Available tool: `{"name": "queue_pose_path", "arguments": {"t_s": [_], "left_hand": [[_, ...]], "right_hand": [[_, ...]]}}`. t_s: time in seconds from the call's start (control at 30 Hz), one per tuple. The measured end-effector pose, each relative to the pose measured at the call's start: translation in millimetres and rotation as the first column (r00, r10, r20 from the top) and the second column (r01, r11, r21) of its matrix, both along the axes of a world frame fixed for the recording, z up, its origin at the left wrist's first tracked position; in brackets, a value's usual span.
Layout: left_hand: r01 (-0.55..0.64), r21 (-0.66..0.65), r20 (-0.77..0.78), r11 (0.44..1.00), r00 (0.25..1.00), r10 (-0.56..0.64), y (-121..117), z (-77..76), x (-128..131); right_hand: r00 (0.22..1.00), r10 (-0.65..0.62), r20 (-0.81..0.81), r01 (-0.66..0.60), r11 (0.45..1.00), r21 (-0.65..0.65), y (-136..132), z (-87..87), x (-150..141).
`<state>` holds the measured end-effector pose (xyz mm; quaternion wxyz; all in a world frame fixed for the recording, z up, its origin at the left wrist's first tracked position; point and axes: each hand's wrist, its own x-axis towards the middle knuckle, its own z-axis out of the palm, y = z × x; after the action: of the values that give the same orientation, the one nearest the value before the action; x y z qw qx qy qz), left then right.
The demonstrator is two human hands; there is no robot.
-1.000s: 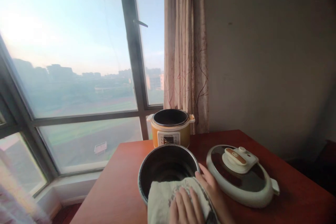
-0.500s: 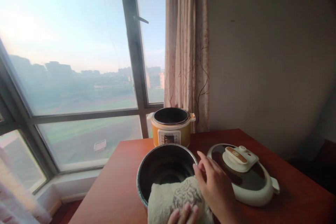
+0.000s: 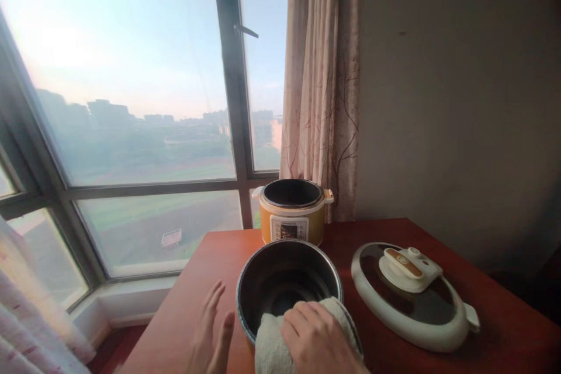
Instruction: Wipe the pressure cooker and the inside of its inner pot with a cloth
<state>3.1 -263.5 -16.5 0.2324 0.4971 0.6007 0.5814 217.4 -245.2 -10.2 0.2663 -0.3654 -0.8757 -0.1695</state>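
Observation:
A dark metal inner pot [image 3: 284,280] stands on the red-brown table [image 3: 504,304] right in front of me. A pale folded cloth [image 3: 269,347] lies over its near rim. My right hand [image 3: 315,342] rests on top of that cloth with the fingers curled over it. My left hand [image 3: 210,333] hovers just left of the pot's outer wall, fingers stretched out and apart, holding nothing. Behind the pot sits the yellow cooker base [image 3: 293,219], open at the top.
The cooker's white lid [image 3: 412,295] with a brown handle lies flat on the table to the right of the pot. A patterned curtain [image 3: 322,87] hangs behind the cooker, beside a large window [image 3: 131,99]. The table's left edge drops off toward the window sill.
My left hand left the cloth and moved out to the left side of the pot, open. My right hand came down from the pot's right rim onto the cloth.

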Motion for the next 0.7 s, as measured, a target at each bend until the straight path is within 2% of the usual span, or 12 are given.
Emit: {"name": "queue_pose_path", "arguments": {"t_s": [0.1, 0.2, 0.43, 0.57, 0.7], "left_hand": [[0.095, -0.068, 0.134, 0.993, 0.987, -0.086, 24.9, -5.4, 13.1], [0.216, -0.022, 0.147, 0.976, 0.966, -0.21, 34.3, -7.3, 24.2], [0.348, 0.023, 0.139, 0.937, 0.927, -0.347, 42.6, -6.0, 11.7], [0.497, 0.013, 0.178, 0.868, 0.853, -0.491, 52.0, 2.2, 2.5], [0.633, -0.028, 0.24, 0.774, 0.756, -0.609, 63.8, 22.3, -5.6]], "right_hand": [[0.999, -0.019, 0.039, 0.019, 1.0, -0.003, 1.5, -0.9, -6.7], [0.997, -0.063, 0.054, 0.064, 0.997, -0.032, 1.8, -4.5, -9.9], [0.999, -0.012, 0.03, 0.011, 1.0, 0.029, 1.4, -8.3, -7.4], [1.0, 0.006, -0.015, -0.004, 0.996, 0.092, 0.6, -8.1, -2.5], [0.992, 0.103, 0.072, -0.107, 0.993, 0.053, -2.6, 3.7, 18.5]]}}
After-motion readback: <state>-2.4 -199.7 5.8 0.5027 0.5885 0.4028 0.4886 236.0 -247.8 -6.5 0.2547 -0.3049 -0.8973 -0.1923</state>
